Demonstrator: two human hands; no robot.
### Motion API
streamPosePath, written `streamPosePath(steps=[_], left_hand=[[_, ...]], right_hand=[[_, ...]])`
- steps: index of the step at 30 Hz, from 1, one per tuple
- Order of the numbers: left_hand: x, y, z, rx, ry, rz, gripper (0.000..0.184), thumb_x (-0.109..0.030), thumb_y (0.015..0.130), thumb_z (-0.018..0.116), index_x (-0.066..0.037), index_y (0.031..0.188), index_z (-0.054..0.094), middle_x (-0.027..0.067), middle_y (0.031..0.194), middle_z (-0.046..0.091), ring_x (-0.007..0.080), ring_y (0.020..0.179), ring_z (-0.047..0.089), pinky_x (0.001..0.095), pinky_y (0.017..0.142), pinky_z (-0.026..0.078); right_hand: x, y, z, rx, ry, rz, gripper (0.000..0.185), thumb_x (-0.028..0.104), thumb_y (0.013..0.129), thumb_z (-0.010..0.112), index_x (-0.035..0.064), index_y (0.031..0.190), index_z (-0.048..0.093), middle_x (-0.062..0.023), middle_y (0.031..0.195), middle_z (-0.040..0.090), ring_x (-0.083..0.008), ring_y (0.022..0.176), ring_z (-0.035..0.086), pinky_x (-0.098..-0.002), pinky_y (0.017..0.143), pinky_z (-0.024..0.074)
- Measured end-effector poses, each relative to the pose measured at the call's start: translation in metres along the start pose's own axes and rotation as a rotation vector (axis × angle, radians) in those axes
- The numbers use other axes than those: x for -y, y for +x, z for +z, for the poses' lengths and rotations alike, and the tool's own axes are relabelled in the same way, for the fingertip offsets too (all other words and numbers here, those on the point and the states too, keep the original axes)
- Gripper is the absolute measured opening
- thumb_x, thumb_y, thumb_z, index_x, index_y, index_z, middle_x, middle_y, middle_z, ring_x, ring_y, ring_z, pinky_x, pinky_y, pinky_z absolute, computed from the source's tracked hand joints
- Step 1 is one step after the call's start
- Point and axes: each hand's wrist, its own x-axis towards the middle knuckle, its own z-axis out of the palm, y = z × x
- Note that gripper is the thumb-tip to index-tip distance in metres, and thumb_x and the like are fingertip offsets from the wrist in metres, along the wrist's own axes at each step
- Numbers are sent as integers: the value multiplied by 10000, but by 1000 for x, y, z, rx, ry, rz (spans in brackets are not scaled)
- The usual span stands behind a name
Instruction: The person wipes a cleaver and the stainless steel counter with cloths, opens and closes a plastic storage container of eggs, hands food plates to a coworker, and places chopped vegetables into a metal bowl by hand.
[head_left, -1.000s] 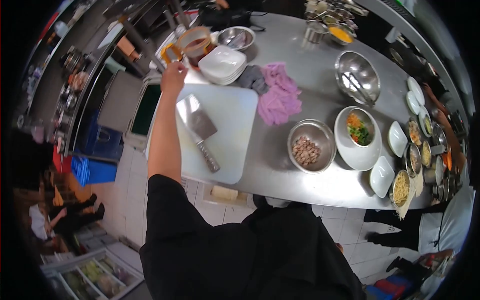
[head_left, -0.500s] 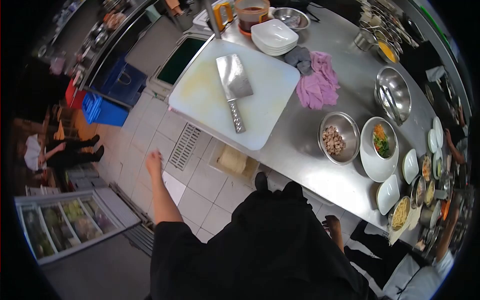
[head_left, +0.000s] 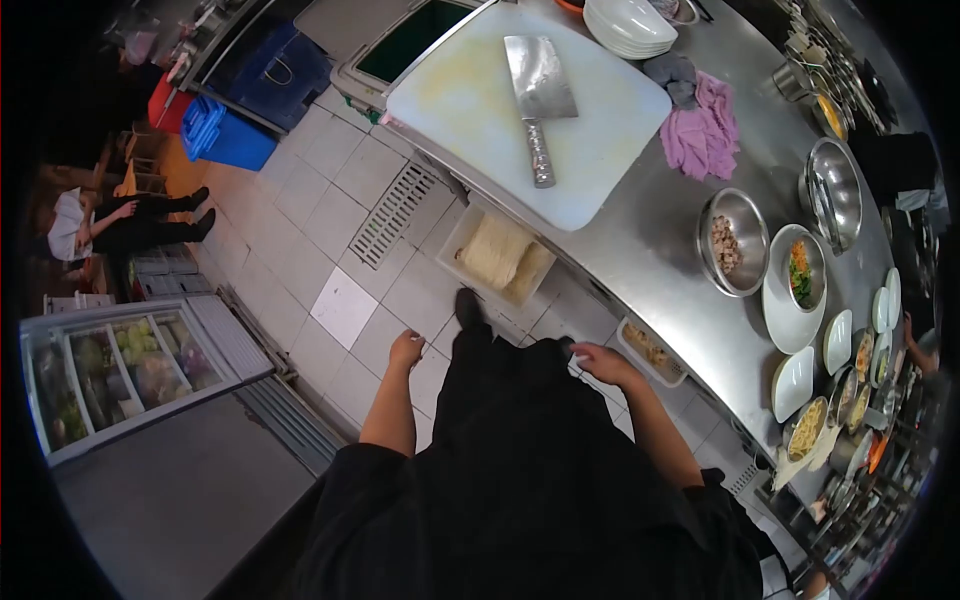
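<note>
My left hand (head_left: 406,349) hangs over the tiled floor with its fingers loosely curled and nothing visible in them. My right hand (head_left: 598,363) is in front of my dark clothing, fingers partly stretched out, with nothing visible in it. Nearest to it is a plastic tub (head_left: 655,352) of food on the floor at the table's edge. A cleaver (head_left: 540,85) lies flat on the white cutting board (head_left: 440,105), well away from both hands. Below the board, a larger tub (head_left: 455,255) holds something pale and folded.
The steel table (head_left: 640,250) carries a pink cloth (head_left: 702,130), stacked white bowls (head_left: 625,30), a metal bowl of diced food (head_left: 728,245) and several dishes. A fridge (head_left: 130,375) with a glass top stands left. A person (head_left: 150,215) sits farther off. A floor drain (head_left: 392,215) lies ahead.
The view has shifted, so the table and board sit higher and farther right. My left hand has come closer to my body; my right hand has swung forward and inward.
</note>
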Motion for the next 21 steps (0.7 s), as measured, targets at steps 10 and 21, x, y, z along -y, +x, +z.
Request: streamPosePath(steps=[10,21], left_hand=[[-50,138,2,323,1,173,410,-319,864,606,-25,1145,559,124,802,654,210,554,640,318,461,494],[-63,185,83,448,-512,-257,502,-343,839,633,-62,1237,511,115,996,603,203,848,606,372,589,535]], right_hand=[[88,214,27,-255,-485,122,632,297,857,545,87,1419,345,-124,1489,328,-247,1385,301,-370,1113,283],[79,386,34,-468,-858,536,758,224,847,521,40,1481,148,-145,1521,206,-309,1406,218,-465,1139,207]])
